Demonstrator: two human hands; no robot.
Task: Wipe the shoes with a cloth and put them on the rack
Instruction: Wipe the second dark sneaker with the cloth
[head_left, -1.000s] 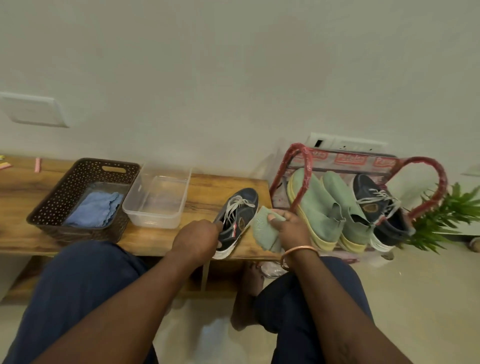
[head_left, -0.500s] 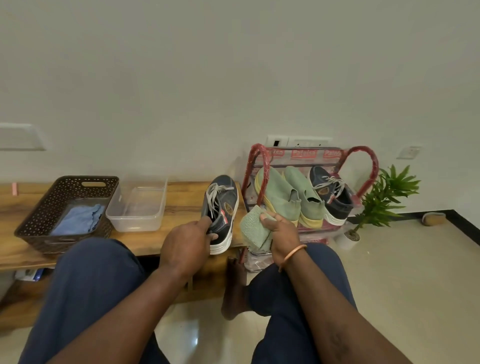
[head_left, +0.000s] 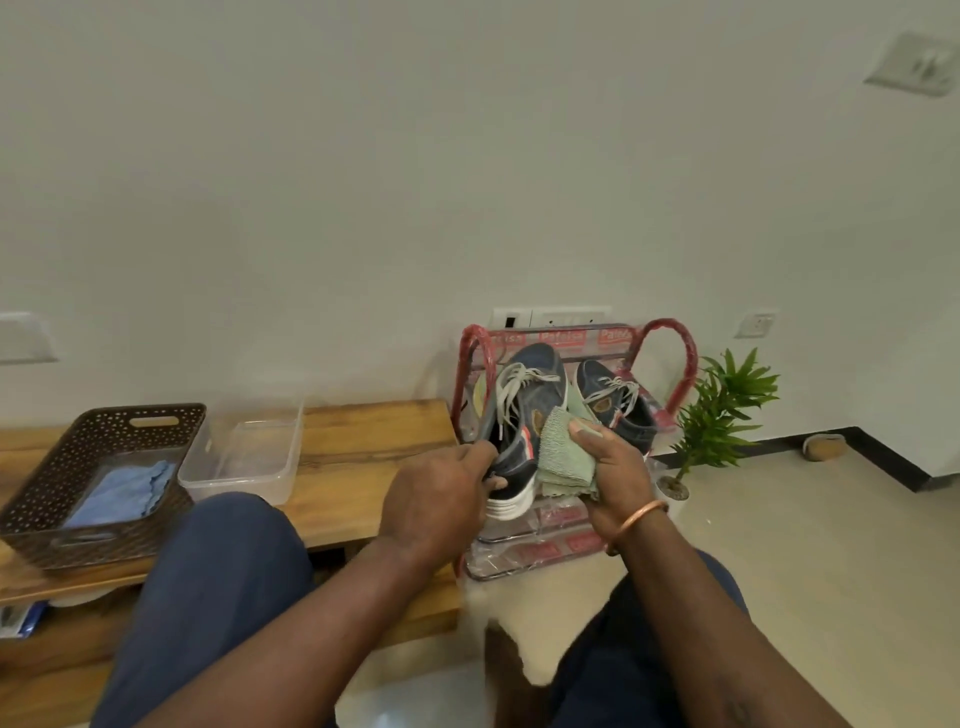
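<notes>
Navy canvas with grey laces marks the navy sneaker (head_left: 535, 410) that the left hand (head_left: 436, 499) grips by the heel, fingers curled round its collar. It is held toe-up in the air in front of the red-framed rack (head_left: 687, 364). Its body hides most of the rack's left half, where only a yellowish-green sliver shows beside the frame, too little to name. The right hand (head_left: 618, 470) pinches a folded green cloth (head_left: 563, 457) between thumb and curled fingers, against the shoe's side. A copper bangle (head_left: 639, 519) sits on that wrist. Two dark sneakers can be counted: the held one and a second navy sneaker (head_left: 618, 410) resting on the rack's upper tier. Each bears a brown side patch whose emblem is too small to read. There are two cloths, the green one and a blue cloth (head_left: 124, 491) lying in the single brown perforated basket (head_left: 88, 421). One clear plastic tub (head_left: 244, 467) stands just beside the basket on the wooden bench (head_left: 363, 441). Red labels (head_left: 566, 336) along the rack's top rail carry a white word beginning "Pa"; the rest is blurred. One potted plant (head_left: 722, 415) stands right of the rack, and a small brownish thing (head_left: 823, 447) on the floor beyond it cannot be made out.
</notes>
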